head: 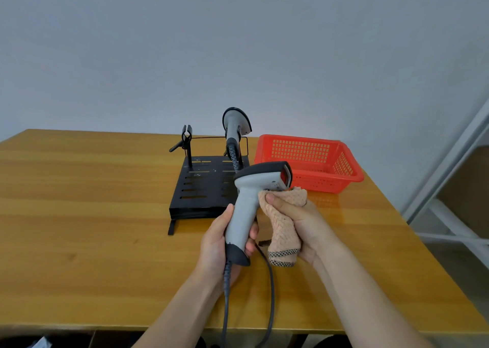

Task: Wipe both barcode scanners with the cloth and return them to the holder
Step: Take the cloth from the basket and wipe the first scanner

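My left hand (219, 244) grips the handle of a grey barcode scanner (251, 197) with a black head, held upright above the table, its red window facing right. My right hand (299, 223) holds a bunched peach cloth (284, 215) pressed against the scanner just under its head. A second grey scanner (235, 125) sits in the right clip of the black holder (201, 186). The holder's left clip (186, 138) is empty. Dark cables (270, 289) hang from the scanners past the table's front edge.
A red plastic basket (309, 162) stands right of the holder on the wooden table (87, 210). A white shelf frame (455, 189) stands beyond the table's right edge. A plain wall rises behind.
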